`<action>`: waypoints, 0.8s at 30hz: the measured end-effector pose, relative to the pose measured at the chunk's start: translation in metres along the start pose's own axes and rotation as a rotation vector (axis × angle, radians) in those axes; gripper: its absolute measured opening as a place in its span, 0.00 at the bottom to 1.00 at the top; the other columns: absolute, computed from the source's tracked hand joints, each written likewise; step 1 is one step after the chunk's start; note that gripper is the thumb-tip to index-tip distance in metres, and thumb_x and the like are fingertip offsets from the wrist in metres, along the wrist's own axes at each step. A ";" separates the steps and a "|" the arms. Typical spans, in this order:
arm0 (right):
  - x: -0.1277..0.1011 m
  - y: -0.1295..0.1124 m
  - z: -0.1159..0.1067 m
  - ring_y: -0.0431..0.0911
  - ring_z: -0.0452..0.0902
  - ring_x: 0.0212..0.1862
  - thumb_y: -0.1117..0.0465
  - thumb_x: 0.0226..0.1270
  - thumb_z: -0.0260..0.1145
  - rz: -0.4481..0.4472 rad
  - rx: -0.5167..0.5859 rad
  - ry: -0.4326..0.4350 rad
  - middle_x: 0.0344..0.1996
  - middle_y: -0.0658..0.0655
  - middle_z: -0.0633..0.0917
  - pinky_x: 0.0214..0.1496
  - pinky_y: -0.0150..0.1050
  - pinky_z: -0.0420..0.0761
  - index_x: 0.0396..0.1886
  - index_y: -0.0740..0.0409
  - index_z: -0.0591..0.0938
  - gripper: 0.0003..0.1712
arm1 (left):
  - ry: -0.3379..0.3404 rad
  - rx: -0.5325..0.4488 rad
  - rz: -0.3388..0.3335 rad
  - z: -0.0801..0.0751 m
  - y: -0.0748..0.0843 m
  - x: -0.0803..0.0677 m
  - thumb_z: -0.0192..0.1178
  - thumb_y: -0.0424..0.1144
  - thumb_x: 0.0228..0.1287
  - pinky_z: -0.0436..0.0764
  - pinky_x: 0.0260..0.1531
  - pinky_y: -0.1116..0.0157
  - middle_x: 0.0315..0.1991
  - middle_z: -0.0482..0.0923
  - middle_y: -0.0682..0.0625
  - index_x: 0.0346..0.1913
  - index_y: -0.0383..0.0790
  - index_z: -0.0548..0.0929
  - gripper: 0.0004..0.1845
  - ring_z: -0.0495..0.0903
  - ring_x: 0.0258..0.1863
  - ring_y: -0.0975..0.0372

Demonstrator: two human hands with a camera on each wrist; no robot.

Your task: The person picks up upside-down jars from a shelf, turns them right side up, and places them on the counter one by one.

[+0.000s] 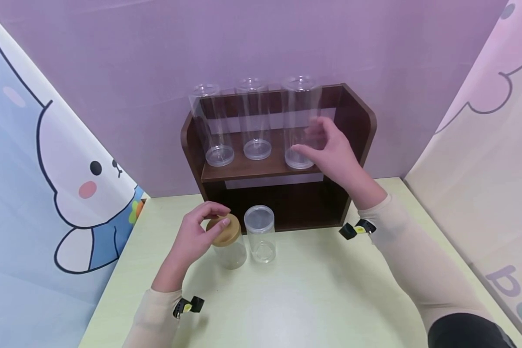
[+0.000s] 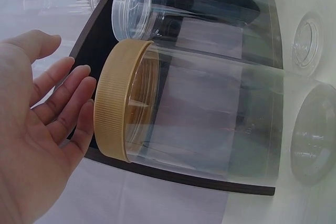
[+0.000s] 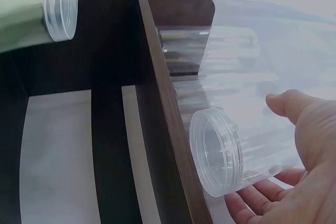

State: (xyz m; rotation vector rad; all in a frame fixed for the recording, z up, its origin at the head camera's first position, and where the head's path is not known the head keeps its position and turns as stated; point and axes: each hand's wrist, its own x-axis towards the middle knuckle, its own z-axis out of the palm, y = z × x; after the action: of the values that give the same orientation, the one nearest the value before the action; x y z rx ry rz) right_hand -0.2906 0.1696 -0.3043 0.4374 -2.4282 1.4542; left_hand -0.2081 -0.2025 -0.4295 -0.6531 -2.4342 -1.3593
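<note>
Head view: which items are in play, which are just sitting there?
In play:
- gold-lidded jar, left hand at its lid
- right shelf jar, right hand beside it

Sitting there:
- lidless jar on table
- left shelf jar, middle shelf jar
- wooden shelf

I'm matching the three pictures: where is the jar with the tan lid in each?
Head: tan-lidded jar on the table, lower left of centre, at the left hand.
Left wrist: centre, lid beside the fingers.
Right wrist: not in it.
Shared landmark: the dark shelf.
</note>
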 end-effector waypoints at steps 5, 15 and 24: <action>-0.015 -0.003 -0.003 0.47 0.82 0.61 0.47 0.72 0.80 -0.025 0.021 -0.013 0.62 0.53 0.83 0.66 0.49 0.83 0.78 0.54 0.71 0.43 | 0.002 -0.002 -0.003 0.000 0.002 -0.001 0.74 0.34 0.74 0.85 0.58 0.62 0.52 0.88 0.55 0.55 0.44 0.90 0.10 0.84 0.54 0.59; -0.045 -0.001 -0.005 0.49 0.84 0.61 0.52 0.72 0.81 -0.047 0.058 -0.041 0.62 0.53 0.84 0.66 0.48 0.82 0.77 0.50 0.74 0.39 | -0.001 -0.007 -0.007 0.001 0.006 -0.001 0.74 0.33 0.74 0.86 0.59 0.54 0.52 0.88 0.54 0.55 0.39 0.89 0.11 0.84 0.53 0.59; -0.066 0.005 -0.008 0.48 0.84 0.56 0.59 0.71 0.82 -0.082 0.103 -0.042 0.60 0.52 0.87 0.62 0.37 0.81 0.75 0.52 0.76 0.37 | 0.003 -0.014 0.013 0.002 0.010 -0.001 0.73 0.32 0.74 0.86 0.58 0.56 0.52 0.88 0.54 0.55 0.40 0.90 0.10 0.84 0.52 0.58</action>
State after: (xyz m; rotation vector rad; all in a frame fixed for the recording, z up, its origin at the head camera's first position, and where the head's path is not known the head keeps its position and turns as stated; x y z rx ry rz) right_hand -0.2311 0.1868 -0.3302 0.5888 -2.3444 1.5544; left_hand -0.2024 -0.1964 -0.4239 -0.6688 -2.4157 -1.3727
